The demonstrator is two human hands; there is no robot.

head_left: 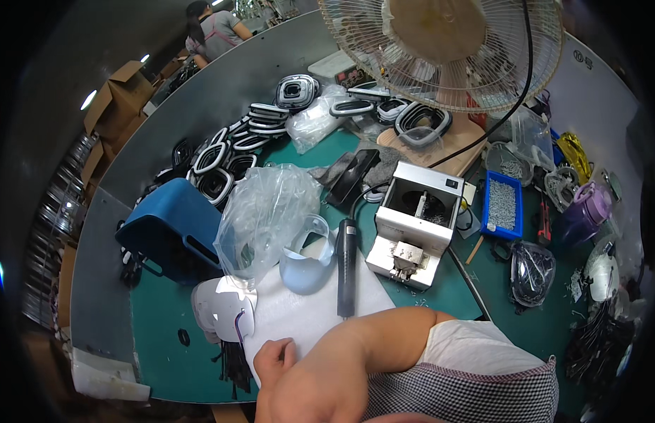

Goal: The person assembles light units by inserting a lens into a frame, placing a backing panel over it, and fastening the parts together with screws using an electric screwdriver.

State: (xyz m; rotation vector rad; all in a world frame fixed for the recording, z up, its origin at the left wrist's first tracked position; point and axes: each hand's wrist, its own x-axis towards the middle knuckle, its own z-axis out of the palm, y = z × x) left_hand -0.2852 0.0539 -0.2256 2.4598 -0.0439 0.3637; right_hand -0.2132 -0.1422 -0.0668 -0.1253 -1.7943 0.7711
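Note:
My left hand [274,361] is near the lower edge, over the corner of a white foam sheet [306,331]. Its fingers are curled in, and whatever they may hold is hidden. My right arm comes in from the right and bends down across the front. My right hand [317,391] lies close beside the left one, its fingers out of sight. Beyond them a black electric screwdriver [347,271] stretches over the sheet. A light blue curved plastic shell [306,264] sits to its left, next to a clear plastic bag [267,218].
A white screw feeder [417,222] stands mid-bench; right of it are a blue screw tray [502,204] and a purple bottle [585,211]. At left sits a dark blue housing [168,225]. Oval grey-black frames [211,158] are heaped behind. A fan [440,49] overhangs the back.

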